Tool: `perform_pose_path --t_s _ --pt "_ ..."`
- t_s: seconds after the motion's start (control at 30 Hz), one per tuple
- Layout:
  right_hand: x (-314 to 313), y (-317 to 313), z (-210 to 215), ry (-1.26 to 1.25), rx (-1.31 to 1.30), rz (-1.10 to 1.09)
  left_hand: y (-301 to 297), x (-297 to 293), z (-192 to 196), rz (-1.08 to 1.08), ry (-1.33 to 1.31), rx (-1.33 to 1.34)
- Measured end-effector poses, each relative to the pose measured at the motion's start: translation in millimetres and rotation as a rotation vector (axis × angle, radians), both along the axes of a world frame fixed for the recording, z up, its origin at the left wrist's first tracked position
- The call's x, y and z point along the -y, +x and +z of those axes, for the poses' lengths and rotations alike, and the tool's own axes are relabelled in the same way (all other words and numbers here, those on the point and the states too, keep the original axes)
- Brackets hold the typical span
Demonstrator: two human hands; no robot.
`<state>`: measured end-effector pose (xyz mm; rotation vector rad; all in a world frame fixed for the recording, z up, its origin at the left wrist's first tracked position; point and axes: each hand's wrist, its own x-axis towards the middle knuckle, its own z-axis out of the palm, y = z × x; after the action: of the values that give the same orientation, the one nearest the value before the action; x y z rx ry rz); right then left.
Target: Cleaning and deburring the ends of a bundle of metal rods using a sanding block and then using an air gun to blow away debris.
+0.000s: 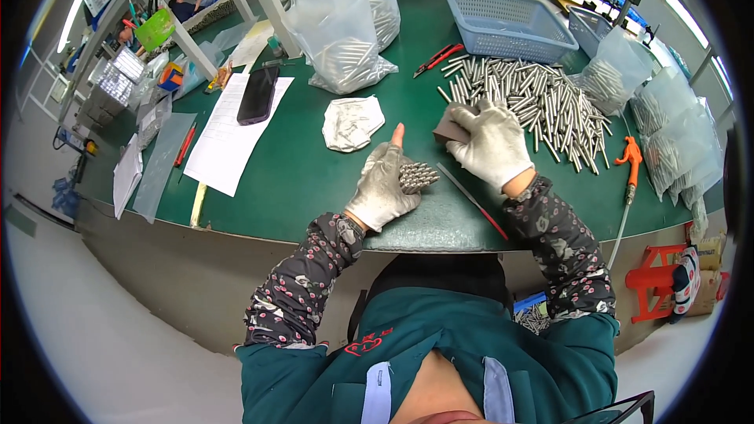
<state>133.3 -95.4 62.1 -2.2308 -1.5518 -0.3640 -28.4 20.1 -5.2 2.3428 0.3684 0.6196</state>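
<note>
My left hand [381,191], in a white glove with the thumb tip bare, is closed around a bundle of metal pins [418,177], their ends turned to the right. In my gloved right hand [493,144] is a brown block [451,131], gripped between thumb and fingers. Just beyond that hand spreads a large loose pile of metal pins [542,102]. A thin file-like tool [473,202] with a red handle end lies on the green table between my hands. Beyond my left hand rests a crumpled white cloth [353,123].
Behind the pile stands a blue basket [510,27], with red-handled pliers [438,60] beside it. Bags of pins [345,39] stand at the back, more bags [679,141] at the right near an orange air gun [631,161]. A phone [258,96] lies on paper [224,141] at left.
</note>
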Motion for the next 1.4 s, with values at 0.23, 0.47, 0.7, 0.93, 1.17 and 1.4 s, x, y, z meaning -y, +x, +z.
perform_pose_path --t_s 0.23,0.47,0.7,0.93,1.17,1.4 --pt "25 6 -21 -0.066 0.100 -0.018 1 -2 -2 -0.095 0.159 0.131" --pt "28 6 -22 -0.073 0.040 0.016 2 -1 -2 -0.096 0.088 0.191" --pt "25 14 -34 -0.044 -0.071 -0.013 2 2 4 -0.058 -0.227 -0.065" --pt "19 -32 -6 0.217 0.017 0.323 6 -3 -7 -0.062 -0.519 0.018" --pt "18 -36 -6 0.169 -0.037 0.451 -3 -1 4 0.010 -0.089 -0.082" --pt "12 -45 -5 0.258 -0.009 0.530 0 -8 -11 0.017 -0.146 -0.113"
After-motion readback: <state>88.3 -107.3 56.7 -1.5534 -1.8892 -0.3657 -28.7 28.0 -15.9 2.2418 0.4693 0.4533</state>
